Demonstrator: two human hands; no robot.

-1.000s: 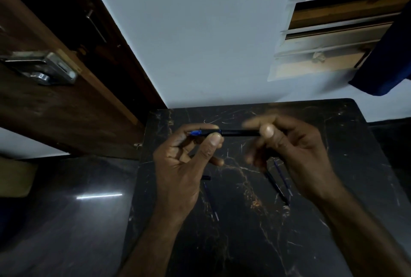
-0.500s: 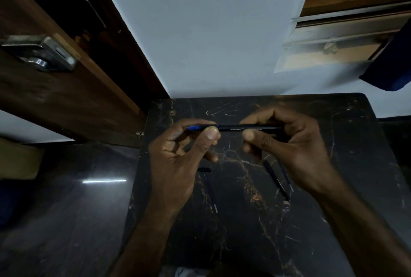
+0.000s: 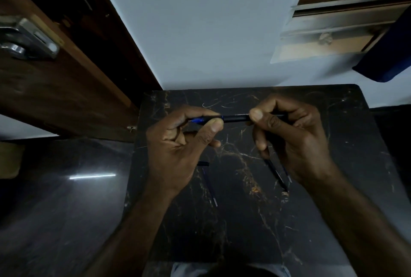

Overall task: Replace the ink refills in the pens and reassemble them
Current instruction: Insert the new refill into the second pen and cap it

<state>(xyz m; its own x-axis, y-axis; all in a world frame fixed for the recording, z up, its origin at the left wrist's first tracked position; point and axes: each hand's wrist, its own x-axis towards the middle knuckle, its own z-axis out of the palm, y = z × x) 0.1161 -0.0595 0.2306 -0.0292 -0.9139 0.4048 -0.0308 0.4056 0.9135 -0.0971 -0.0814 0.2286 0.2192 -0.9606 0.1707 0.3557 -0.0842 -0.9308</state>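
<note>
A black pen [image 3: 235, 118] with a blue tip section is held level above the black marble table [image 3: 244, 221]. My left hand [image 3: 180, 143] pinches its blue end between thumb and forefinger. My right hand [image 3: 291, 138] grips the black barrel at the other end. On the table below lie a thin refill [image 3: 210, 187] with a small black piece [image 3: 203, 163] at its top, and a dark pen part [image 3: 277, 175] beside another thin refill [image 3: 288, 176], partly hidden under my right hand.
The table stands against a white wall [image 3: 211, 31]. A wooden door [image 3: 55, 89] with a metal latch [image 3: 29, 38] is at the left. A dark glossy floor [image 3: 55, 210] lies left of the table. Wooden slats [image 3: 347, 16] and blue cloth [image 3: 387, 63] are at the upper right.
My right hand has steadied from a blur and slid a little to the right along the barrel. Both hands keep hold of the pen, which stays level.
</note>
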